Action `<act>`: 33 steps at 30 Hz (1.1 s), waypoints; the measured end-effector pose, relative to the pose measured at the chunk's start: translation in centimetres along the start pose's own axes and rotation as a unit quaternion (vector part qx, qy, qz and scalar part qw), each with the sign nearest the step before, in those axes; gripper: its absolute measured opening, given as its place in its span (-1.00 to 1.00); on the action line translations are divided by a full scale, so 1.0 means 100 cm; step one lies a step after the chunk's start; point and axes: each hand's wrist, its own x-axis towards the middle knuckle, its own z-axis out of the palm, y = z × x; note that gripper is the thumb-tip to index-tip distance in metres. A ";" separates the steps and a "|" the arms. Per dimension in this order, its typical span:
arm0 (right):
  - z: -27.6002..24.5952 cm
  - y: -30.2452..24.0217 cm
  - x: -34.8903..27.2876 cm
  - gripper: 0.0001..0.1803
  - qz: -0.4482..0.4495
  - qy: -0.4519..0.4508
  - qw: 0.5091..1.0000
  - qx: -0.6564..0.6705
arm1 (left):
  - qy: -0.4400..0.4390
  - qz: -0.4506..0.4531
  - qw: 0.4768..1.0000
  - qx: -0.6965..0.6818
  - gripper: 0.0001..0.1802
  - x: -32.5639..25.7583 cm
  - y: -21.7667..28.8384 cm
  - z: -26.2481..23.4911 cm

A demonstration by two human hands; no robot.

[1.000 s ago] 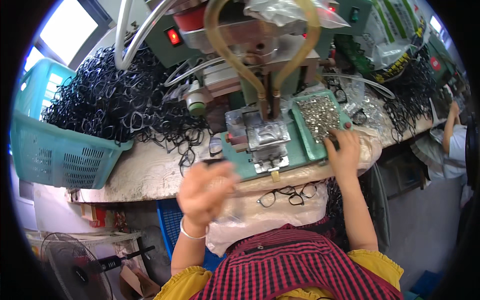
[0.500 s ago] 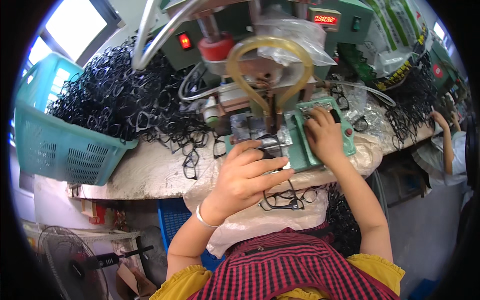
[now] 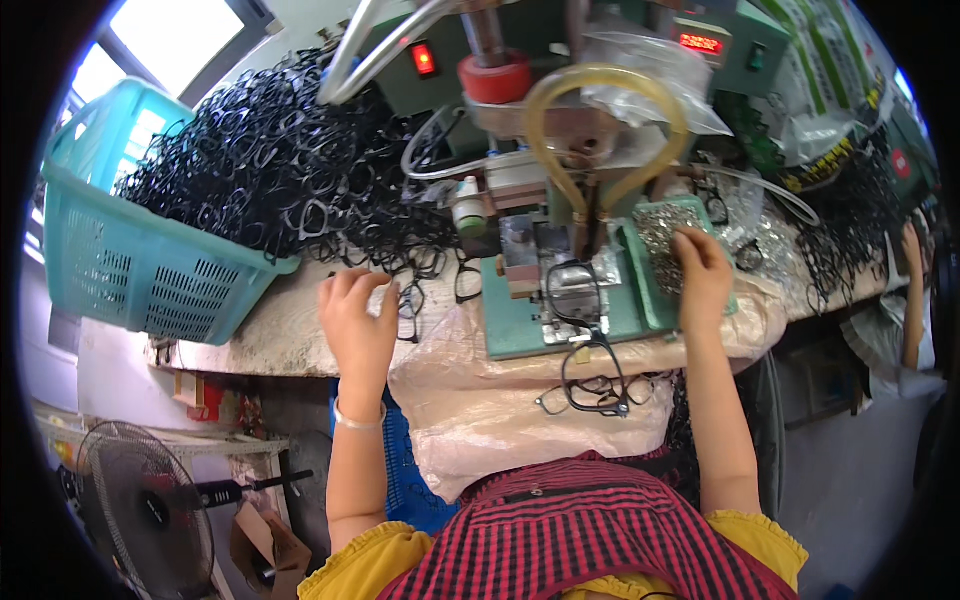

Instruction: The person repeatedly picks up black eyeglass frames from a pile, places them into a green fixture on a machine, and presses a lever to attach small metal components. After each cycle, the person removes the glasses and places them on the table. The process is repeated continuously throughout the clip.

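Since half a second ago, the left hand [image 3: 358, 325] has been drawn away from the green press fixture [image 3: 560, 300] to loose black plastic spectacle frames [image 3: 415, 290] on the bench [image 3: 260, 330] at left, fingers curled, apparently gripping nothing yet. One frame [image 3: 570, 280] is left seated on the fixture. The right hand [image 3: 700, 275] is rested, loosely spread, on the tray of small silvery metal parts [image 3: 665, 225].

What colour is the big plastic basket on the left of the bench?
The basket is turquoise, with slotted sides, heaped with black spectacle frames. The head view shows it.
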 end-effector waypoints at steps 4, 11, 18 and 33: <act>0.022 -0.024 -0.005 -0.82 0.001 -0.050 0.998 -0.042 | -0.073 -0.050 0.982 0.166 -0.84 -0.035 -0.031 0.075; -0.065 -0.025 -0.043 -0.86 -0.179 0.020 0.937 -0.299 | -0.162 -0.163 0.972 -0.045 -0.85 -0.054 -0.069 0.030; -0.020 -0.087 -0.050 -0.83 -0.147 -0.100 0.977 -0.117 | -0.020 -0.250 0.915 -0.316 -0.47 -0.021 -0.023 0.018; 0.065 -0.097 -0.043 -0.51 -0.019 -0.164 0.980 0.110 | 0.112 -0.098 0.700 -0.698 -0.92 0.005 0.077 0.017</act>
